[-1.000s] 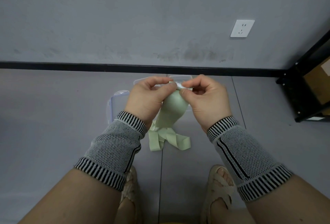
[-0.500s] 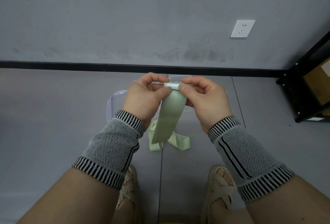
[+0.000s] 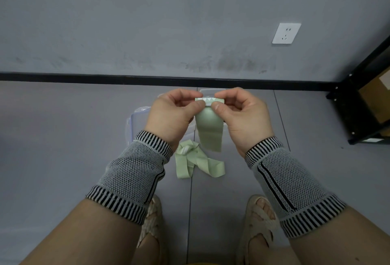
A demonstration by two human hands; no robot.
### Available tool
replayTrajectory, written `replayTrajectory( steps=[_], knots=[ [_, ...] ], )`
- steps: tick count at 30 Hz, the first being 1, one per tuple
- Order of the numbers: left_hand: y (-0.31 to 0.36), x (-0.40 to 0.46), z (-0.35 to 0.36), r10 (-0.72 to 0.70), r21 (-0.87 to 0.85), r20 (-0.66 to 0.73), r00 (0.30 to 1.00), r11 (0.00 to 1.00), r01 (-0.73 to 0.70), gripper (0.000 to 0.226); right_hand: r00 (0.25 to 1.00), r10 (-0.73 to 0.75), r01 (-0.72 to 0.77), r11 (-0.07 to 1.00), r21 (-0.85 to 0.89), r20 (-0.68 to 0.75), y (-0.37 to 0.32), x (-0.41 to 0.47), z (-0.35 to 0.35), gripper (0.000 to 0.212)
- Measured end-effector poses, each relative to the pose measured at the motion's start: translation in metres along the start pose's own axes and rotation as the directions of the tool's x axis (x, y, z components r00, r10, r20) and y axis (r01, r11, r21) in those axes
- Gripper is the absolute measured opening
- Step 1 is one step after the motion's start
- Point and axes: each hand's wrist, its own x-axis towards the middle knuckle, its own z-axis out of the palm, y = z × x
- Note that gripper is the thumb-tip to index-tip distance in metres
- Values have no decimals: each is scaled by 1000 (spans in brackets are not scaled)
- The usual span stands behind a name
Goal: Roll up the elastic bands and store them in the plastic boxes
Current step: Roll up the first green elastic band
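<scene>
Head view, left hand (image 3: 172,114) and right hand (image 3: 242,114) grip pinching green band (image 3: 209,129) top edge, plastic box (image 3: 135,120) beneath

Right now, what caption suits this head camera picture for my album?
Both hands, left hand and right hand, pinch a green elastic band above plastic boxes.

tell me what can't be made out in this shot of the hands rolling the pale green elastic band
Head view only:
- Clear plastic boxes on the floor: mostly behind the left hand and right hand; contents and count unclear.
- White print on the pale green elastic band: fingers cover part, unreadable.
- Band's tail: tangled on the floor, end unclear.
- Black metal shelf: cut off by the right edge.
</scene>
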Motion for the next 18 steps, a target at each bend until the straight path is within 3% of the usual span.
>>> replayTrajectory(
  steps=[7, 11, 15, 18],
  knots=[
    [-3, 2, -1, 36, 38, -23, 999, 999, -35, 20, 991, 134, -135, 991, 26, 26, 1, 0, -1, 14],
    [-3, 2, -1, 52, 63, -21, 998, 997, -51, 24, 993, 114, -114, 993, 18, 13, -2, -1, -2, 7],
    [-1, 2, 0, -30, -49, 37, 999, 998, 31, 22, 995, 98, -98, 995, 25, -7, -2, -1, -4, 11],
    [-1, 1, 1, -78, -16, 53, 996, 997, 79, 13, 996, 88, -87, 995, 49, -15, -2, 0, -4, 16]
  ],
)
